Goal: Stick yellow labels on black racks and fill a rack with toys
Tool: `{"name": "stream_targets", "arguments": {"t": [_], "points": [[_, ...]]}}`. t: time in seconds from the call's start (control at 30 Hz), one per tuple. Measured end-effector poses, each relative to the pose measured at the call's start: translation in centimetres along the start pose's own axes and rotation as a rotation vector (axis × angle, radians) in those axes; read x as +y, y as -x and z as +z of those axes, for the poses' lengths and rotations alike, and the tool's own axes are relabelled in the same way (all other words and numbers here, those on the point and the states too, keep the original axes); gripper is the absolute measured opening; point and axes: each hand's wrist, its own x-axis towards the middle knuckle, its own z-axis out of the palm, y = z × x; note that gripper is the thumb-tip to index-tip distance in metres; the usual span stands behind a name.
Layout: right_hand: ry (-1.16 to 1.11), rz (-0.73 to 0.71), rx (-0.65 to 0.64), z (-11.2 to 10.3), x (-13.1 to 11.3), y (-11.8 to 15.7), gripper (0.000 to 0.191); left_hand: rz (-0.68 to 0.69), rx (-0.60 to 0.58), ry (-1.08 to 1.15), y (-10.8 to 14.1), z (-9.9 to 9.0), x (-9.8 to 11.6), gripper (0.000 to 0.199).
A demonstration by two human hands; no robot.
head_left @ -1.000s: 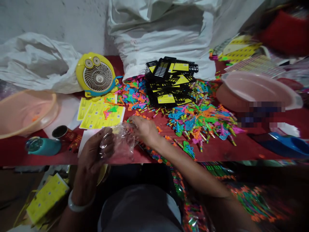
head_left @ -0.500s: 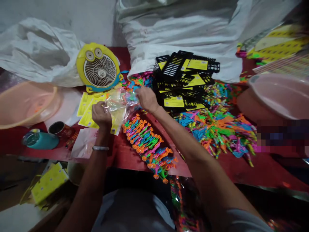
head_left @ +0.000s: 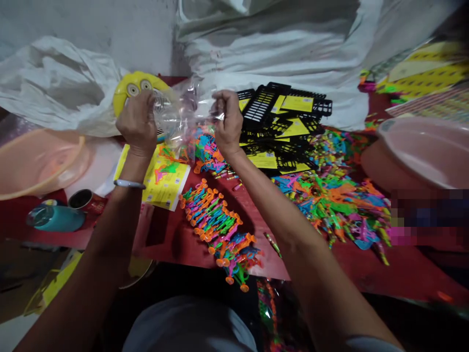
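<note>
A clear plastic bag (head_left: 183, 115) is stretched between my two hands in front of the yellow fan (head_left: 122, 93). My left hand (head_left: 138, 120) closes on its left side, and my right hand (head_left: 227, 120) pinches its right side. Below the bag, small green, pink and orange plastic toys (head_left: 166, 168) lie on yellow printed cards (head_left: 157, 190). A colourful pile of small toys (head_left: 207, 146) sits just under my right hand. Closer to me, a neat row of toys with orange suction-cup ends (head_left: 216, 227) lies on the red tabletop (head_left: 161, 252).
Black slotted plastic pieces with yellow cards (head_left: 267, 105) are stacked right of my right hand. Beyond my right forearm spreads a heap of colourful toys (head_left: 337, 195). Basins stand at left (head_left: 40, 161) and right (head_left: 421, 146). A teal cup (head_left: 62, 217) and dark red can (head_left: 86, 200) stand front left.
Both hands have risen away from me, spreading the plastic bag wider between them. The small toys on the yellow cards now show uncovered.
</note>
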Motion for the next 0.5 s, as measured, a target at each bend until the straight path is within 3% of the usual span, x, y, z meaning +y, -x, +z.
{"name": "stream_targets", "arguments": {"t": [0.03, 0.1, 0.2, 0.23, 0.33, 0.5], "points": [[0.027, -0.049, 0.019, -0.2, -0.3, -0.6, 0.046, 0.026, 0.056, 0.023, -0.2, -0.2, 0.1, 0.038], [0.060, -0.145, -0.038, -0.4, -0.5, -0.1, 0.046, 0.022, 0.124, 0.074, 1.7, 0.1, -0.3, 0.040], [0.043, -0.204, -0.298, -0.2, 0.4, 4.5, 0.044, -0.122, 0.007, 0.184, 8.5, 1.3, -1.5, 0.026], [0.011, -0.187, -0.385, -0.1, 0.8, 6.5, 0.044, -0.213, -0.094, 0.259, 11.1, 1.5, -1.8, 0.022], [-0.182, -0.049, -0.539, -0.8, 1.2, 11.8, 0.051, -0.292, -0.216, 0.334, 17.6, 0.8, -1.7, 0.021], [-0.453, 0.232, -0.611, -3.9, -1.3, 14.5, 0.064, -0.396, -0.179, 0.409, 23.1, -2.7, 1.7, 0.029]]}}
